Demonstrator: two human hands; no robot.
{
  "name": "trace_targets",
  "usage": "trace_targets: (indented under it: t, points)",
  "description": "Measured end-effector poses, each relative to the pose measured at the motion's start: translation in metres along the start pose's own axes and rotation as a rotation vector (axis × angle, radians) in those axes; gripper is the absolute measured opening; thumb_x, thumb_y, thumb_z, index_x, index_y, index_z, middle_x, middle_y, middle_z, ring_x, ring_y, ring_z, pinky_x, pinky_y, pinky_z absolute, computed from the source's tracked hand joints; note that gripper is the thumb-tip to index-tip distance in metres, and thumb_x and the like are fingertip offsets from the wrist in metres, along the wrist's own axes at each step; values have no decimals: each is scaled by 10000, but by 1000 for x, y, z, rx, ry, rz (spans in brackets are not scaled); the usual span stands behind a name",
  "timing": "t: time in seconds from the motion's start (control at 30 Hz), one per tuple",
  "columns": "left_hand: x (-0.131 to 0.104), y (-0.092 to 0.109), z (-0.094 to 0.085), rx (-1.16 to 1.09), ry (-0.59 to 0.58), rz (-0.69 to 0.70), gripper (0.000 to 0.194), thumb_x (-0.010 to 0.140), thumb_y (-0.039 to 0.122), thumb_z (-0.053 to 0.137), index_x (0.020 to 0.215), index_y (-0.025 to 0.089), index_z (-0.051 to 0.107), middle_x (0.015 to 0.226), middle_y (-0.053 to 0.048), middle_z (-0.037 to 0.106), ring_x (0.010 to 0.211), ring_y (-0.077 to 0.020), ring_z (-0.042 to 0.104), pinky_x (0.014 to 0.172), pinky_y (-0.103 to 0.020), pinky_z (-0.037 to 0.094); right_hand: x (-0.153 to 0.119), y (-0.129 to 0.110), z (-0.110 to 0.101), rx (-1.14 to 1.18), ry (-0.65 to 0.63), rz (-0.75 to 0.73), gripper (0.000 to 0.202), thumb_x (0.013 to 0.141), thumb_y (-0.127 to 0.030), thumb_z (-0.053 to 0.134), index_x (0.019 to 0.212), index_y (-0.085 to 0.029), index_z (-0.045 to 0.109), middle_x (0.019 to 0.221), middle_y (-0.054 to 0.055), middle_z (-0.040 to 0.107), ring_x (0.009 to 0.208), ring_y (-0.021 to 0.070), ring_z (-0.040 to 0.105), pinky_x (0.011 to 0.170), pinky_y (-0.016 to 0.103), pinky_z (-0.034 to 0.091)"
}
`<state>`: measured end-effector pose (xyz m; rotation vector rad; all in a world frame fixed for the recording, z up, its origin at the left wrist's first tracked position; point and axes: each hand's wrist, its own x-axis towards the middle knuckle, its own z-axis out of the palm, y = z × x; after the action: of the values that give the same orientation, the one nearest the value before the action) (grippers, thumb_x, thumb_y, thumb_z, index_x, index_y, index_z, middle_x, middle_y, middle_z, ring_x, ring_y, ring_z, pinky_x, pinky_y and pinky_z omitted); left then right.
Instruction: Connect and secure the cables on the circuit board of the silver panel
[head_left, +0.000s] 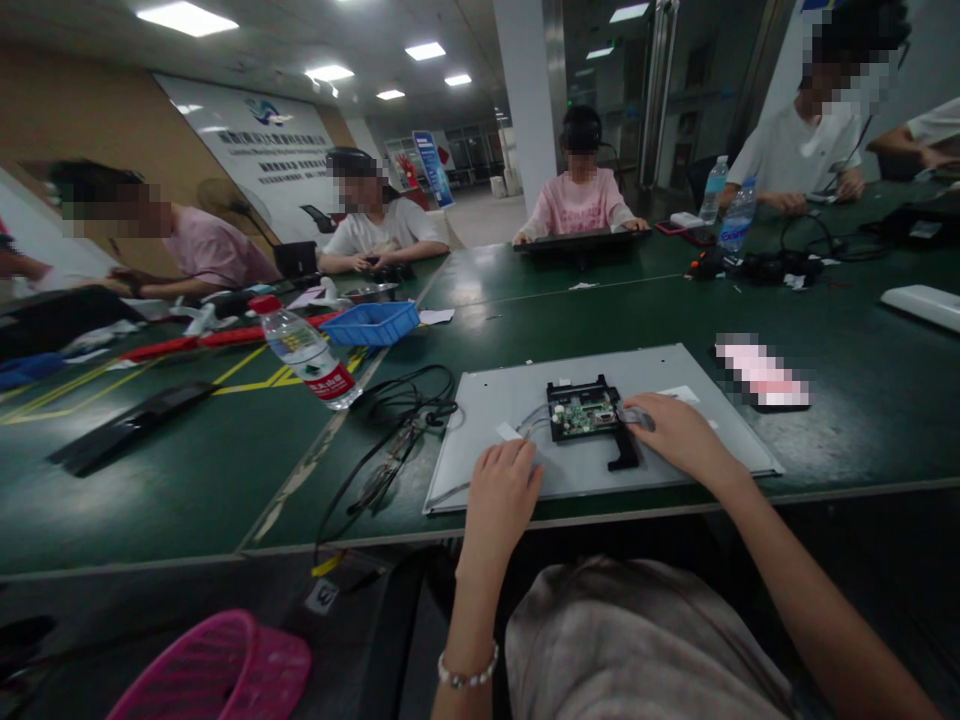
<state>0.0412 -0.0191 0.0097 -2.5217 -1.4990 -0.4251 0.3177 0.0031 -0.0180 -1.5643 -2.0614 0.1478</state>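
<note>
A flat silver-grey panel (517, 395) lies on the green table in front of me. On it sits a black plastic frame (622, 450) with a green circuit board (589, 415) inside. My right hand (675, 435) is at the frame's right edge, its fingers closed around a small grey piece (636, 416) that I cannot identify. My left hand (504, 490) rests on the panel's near left part, fingers stretched out, holding nothing. Thin grey wires (534, 420) run from the board toward the left hand.
Left of the panel lie tangled black cables (405, 430), a water bottle (307, 355) and a blue tray (373, 322). A phone (761, 372) lies to the right. A pink basket (247, 665) stands below the table edge. Several people sit around the table.
</note>
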Motion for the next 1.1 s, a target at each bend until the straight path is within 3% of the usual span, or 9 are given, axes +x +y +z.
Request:
trace_targets:
  t: [0.2,0.57,0.67,0.87,1.1]
  points:
    - [10,-6,0,91,32,-8,195,891,117,466,897,202,641,934,-73,685,874,-238,617,842,-385,440,4,3,5,-141,-15,-5,251,916,-197,454,1016,-201,684,1000,80,719,952,216,654,840,325,473]
    - [20,-33,-15,54,433,-96,243,923,171,465,1042,222,670,1087,-46,701,1060,-223,598,965,-382,380,-13,25,-9,-297,219,87,272,922,-188,420,1000,-165,679,1043,100,704,966,246,625,835,368,473]
    - [18,-38,-14,57,392,-85,232,922,176,468,1024,226,671,1074,-41,707,1078,-220,596,977,-390,371,-19,36,-6,-330,207,134,278,903,-168,419,983,-166,685,1024,95,705,959,250,626,841,382,481]
    - [15,-43,2,58,179,-138,195,904,219,489,861,235,679,988,-48,725,1012,-227,628,1007,-447,330,-30,45,1,-254,260,155,306,870,-158,424,1010,-154,696,1098,111,690,1020,244,617,910,400,481]
    - [24,-40,5,65,138,-168,290,948,322,426,872,213,684,962,-88,724,990,-248,636,1022,-488,306,-27,21,1,-9,284,61,312,900,-210,428,1082,-177,679,1117,103,684,1067,236,612,974,427,474]
